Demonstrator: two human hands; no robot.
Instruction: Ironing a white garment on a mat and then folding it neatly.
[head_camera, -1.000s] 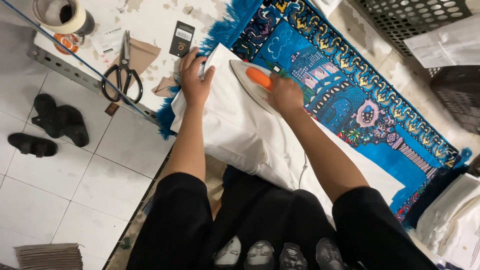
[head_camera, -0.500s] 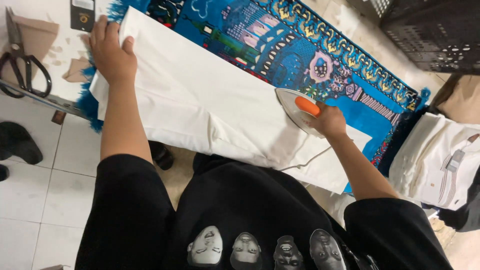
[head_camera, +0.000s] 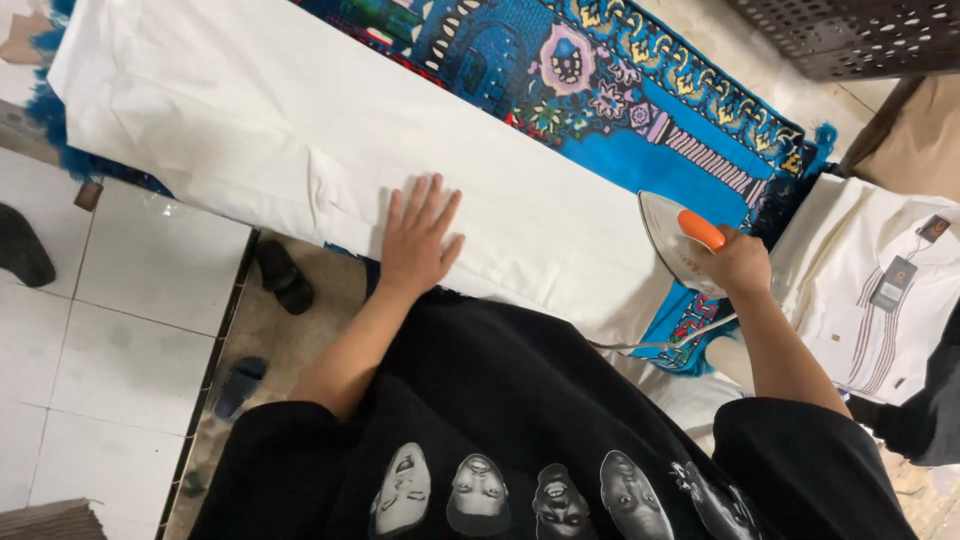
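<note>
A long white cloth (head_camera: 260, 130) lies spread over a blue patterned rug (head_camera: 610, 90). My left hand (head_camera: 420, 238) rests flat on the cloth near its front edge, fingers spread, holding nothing. My right hand (head_camera: 738, 262) grips the orange handle of a clothes iron (head_camera: 672, 240) at the right end of the cloth. The iron's soleplate sits at the cloth's edge, and its cord (head_camera: 660, 343) trails toward my body.
A folded white shirt with tags (head_camera: 880, 290) lies to the right of the iron. A dark perforated crate (head_camera: 850, 35) stands at the top right. Dark sandals (head_camera: 283, 277) lie on the tiled floor at left and below the table edge.
The iron has slid right along the cloth to its far end. My left hand left the cloth's left end and now lies flat near its middle. The view has shifted right.
</note>
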